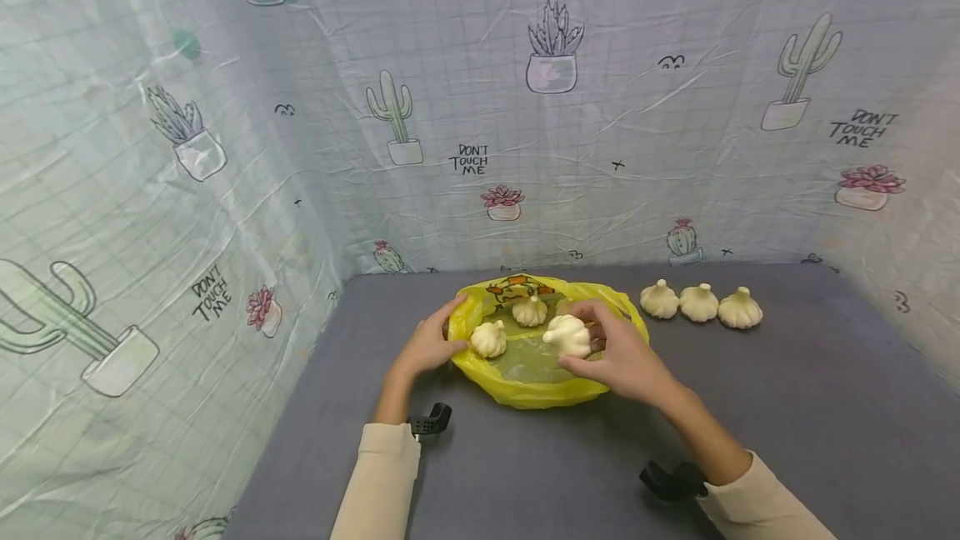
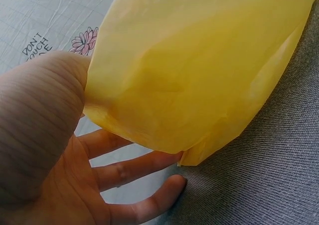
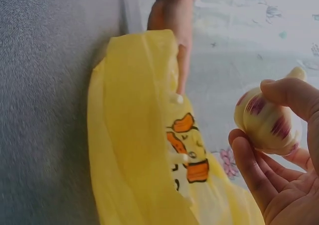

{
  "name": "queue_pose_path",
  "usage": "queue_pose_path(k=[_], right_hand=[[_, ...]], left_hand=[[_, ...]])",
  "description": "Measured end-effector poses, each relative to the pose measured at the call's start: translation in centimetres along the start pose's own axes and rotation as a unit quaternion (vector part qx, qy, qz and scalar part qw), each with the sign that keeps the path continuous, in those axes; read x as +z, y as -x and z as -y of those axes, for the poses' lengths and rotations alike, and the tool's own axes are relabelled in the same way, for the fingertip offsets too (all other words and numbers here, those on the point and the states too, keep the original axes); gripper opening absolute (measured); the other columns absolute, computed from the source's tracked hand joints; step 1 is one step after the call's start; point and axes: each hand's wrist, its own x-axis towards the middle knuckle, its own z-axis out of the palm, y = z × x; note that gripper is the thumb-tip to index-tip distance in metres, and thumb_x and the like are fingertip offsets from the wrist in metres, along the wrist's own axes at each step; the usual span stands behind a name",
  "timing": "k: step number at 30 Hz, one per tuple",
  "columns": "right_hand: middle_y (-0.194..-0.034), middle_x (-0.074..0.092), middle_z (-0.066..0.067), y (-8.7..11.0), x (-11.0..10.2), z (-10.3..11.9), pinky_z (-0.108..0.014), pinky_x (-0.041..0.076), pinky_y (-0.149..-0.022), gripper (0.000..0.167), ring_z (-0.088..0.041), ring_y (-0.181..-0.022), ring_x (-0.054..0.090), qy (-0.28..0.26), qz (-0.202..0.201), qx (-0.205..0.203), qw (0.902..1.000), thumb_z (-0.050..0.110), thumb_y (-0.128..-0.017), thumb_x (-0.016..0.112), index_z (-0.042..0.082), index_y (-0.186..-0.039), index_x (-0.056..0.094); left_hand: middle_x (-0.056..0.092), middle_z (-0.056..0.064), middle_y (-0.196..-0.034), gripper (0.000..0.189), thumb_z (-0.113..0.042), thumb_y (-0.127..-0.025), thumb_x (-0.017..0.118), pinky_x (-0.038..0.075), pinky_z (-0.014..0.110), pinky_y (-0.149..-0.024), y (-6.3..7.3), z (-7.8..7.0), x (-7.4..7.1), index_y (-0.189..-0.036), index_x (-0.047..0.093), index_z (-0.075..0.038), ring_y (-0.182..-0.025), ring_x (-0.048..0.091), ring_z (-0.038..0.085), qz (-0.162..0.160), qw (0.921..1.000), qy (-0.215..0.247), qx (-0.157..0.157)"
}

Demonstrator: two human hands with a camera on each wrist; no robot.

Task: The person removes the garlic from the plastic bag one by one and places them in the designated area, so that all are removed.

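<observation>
A yellow plastic bag (image 1: 517, 394) lies wide open on the table. My left hand (image 1: 429, 346) grips its left rim, thumb on the inner side; in the left wrist view the fingers (image 2: 134, 168) spread along the outside of the yellow film (image 2: 199, 85). Above the bag's opening, my right hand (image 1: 628, 357) holds a garlic bulb (image 1: 570, 337) between thumb and fingertips. Purple streaks mark that bulb (image 3: 266, 118) in the right wrist view. Inside the bag sit one bulb (image 1: 489, 340) at the left and another (image 1: 529, 312) at the back. A further pale shape is partly hidden behind my right hand.
Three garlic bulbs (image 1: 699, 303) stand in a row on the grey table (image 1: 525, 473), right of the bag near the back. A cactus-print sheet (image 1: 480, 107) hangs behind and at the sides. Black wrist devices (image 1: 673, 482) are on both forearms.
</observation>
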Motion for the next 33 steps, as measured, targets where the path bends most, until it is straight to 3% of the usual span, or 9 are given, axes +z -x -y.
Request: queue_pose_path(k=[6,12,15,20,27,33], right_hand=[[-0.128,0.062,-0.011,0.8,-1.5,0.0,-0.034,0.057,-0.084,0.060,-0.022,-0.101,0.069,0.008,-0.012,-0.006,0.9999,0.027,-0.082,0.086,0.012,-0.131,0.053],[-0.131,0.060,-0.016,1.4,-2.9,-0.4,-0.042,0.057,-0.088,0.060,-0.032,-0.109,0.069,0.011,-0.032,-0.013,0.9994,0.024,-0.084,0.085,0.009,-0.132,0.051],[-0.133,0.061,-0.018,1.3,-3.6,-0.5,-0.040,0.058,-0.087,0.061,-0.034,-0.108,0.069,0.010,-0.046,-0.016,0.9988,0.022,-0.084,0.085,0.008,-0.133,0.051],[-0.133,0.063,-0.017,1.3,-4.8,-0.7,-0.029,0.057,-0.082,0.060,-0.025,-0.104,0.069,0.008,-0.064,-0.008,0.9979,0.022,-0.085,0.084,0.009,-0.134,0.051],[-0.133,0.062,-0.018,1.4,-6.1,-0.8,-0.022,0.056,-0.081,0.061,0.000,-0.096,0.065,-0.008,-0.078,0.004,0.9969,0.019,-0.087,0.082,0.008,-0.135,0.047],[-0.141,0.056,-0.021,1.6,-7.0,-1.1,-0.012,0.050,-0.085,0.061,0.009,-0.105,0.057,-0.005,-0.096,0.013,0.9953,0.020,-0.089,0.080,0.006,-0.137,0.045]], left_hand=[[0.045,0.007,-0.161,0.085,-0.017,-0.084,0.073,0.052,0.043,-0.093,0.0,0.1,0.0,-0.159,0.037,-0.034,-0.117,0.062,0.026,-0.003,1.0000,-0.005,0.004],[0.045,0.007,-0.161,0.085,-0.017,-0.084,0.074,0.051,0.046,-0.096,0.0,0.0,0.0,-0.159,0.038,-0.034,-0.125,0.059,0.029,-0.003,0.9999,-0.010,0.005],[0.045,0.006,-0.161,0.085,-0.018,-0.084,0.074,0.050,0.047,-0.098,0.0,0.0,0.0,-0.159,0.037,-0.035,-0.127,0.058,0.030,-0.004,0.9998,-0.017,0.001],[0.046,0.004,-0.160,0.085,-0.019,-0.084,0.073,0.049,0.046,-0.096,-0.1,0.0,0.0,-0.159,0.037,-0.036,-0.125,0.058,0.029,-0.002,0.9998,-0.022,-0.002],[0.047,0.006,-0.160,0.085,-0.018,-0.085,0.073,0.051,0.041,-0.090,-0.2,0.0,0.0,-0.159,0.037,-0.036,-0.114,0.061,0.025,-0.002,0.9998,-0.017,-0.003],[0.047,0.006,-0.159,0.085,-0.018,-0.084,0.073,0.051,0.042,-0.092,-0.1,-0.1,0.0,-0.159,0.037,-0.036,-0.114,0.061,0.025,-0.003,0.9998,-0.020,-0.006]])
